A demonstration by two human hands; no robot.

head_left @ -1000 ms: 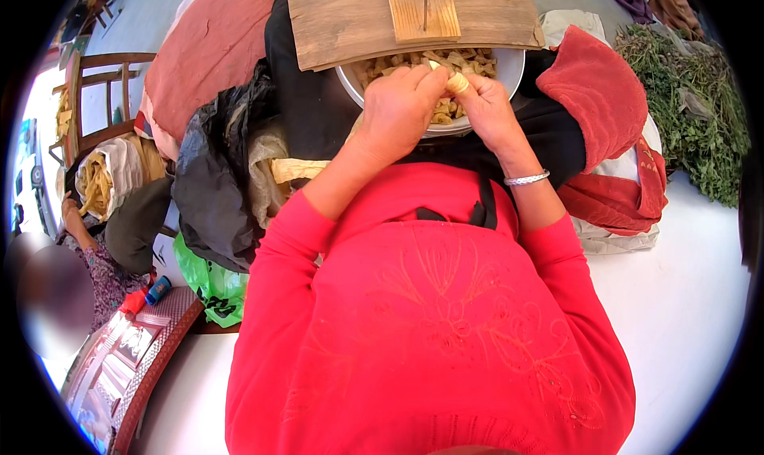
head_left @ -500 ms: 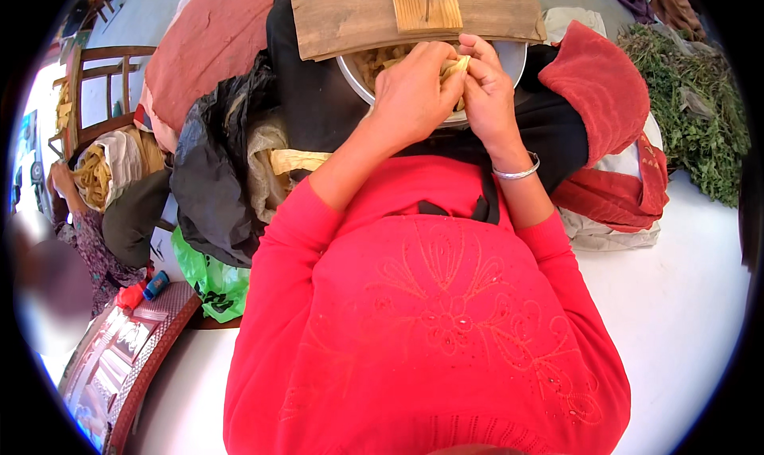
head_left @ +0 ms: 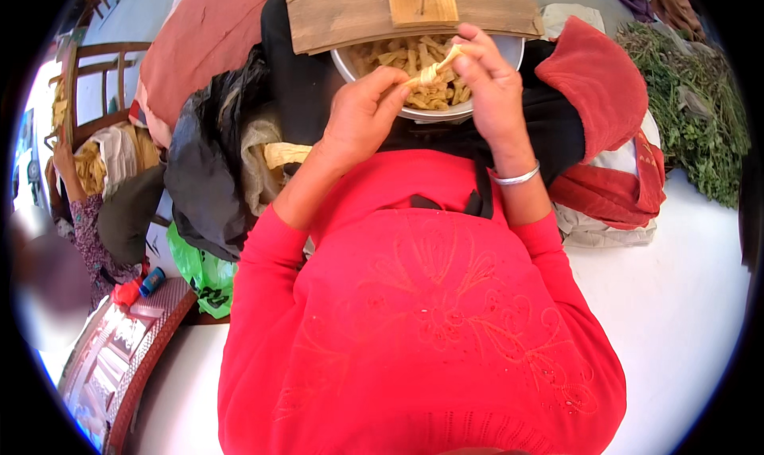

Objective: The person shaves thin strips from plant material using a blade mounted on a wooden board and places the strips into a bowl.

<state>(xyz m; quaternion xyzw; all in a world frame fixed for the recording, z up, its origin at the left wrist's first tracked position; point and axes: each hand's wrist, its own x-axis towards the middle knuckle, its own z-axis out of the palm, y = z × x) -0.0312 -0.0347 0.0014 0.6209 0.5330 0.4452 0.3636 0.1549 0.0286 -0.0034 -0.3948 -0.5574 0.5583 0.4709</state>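
Over a round metal bowl [head_left: 439, 116] I hold a pale yellow strip [head_left: 429, 75] that looks like tofu skin, with a knot in its middle. My left hand [head_left: 360, 119] pinches its left end between thumb and fingers. My right hand [head_left: 495, 93] grips the other end, higher up. Several similar yellow knotted pieces [head_left: 426, 101] fill the bowl below. A wooden board [head_left: 338, 16] covers the bowl's far part, and a small block [head_left: 422, 0] with a dark metal piece sits on it.
Left of my lap are a clear plastic bag [head_left: 259, 149] with yellow strips [head_left: 284, 154], a black bag [head_left: 203, 169] and a green bag [head_left: 208, 274]. Another person's hand [head_left: 64, 161] is near a sack [head_left: 119, 157]. Red cloth [head_left: 597, 89] and green plants [head_left: 684, 113] lie right.
My hands have drawn apart, the left one moving left and nearer to me. The strip is now stretched between them with its knot showing, and more of the bowl's contents is visible.
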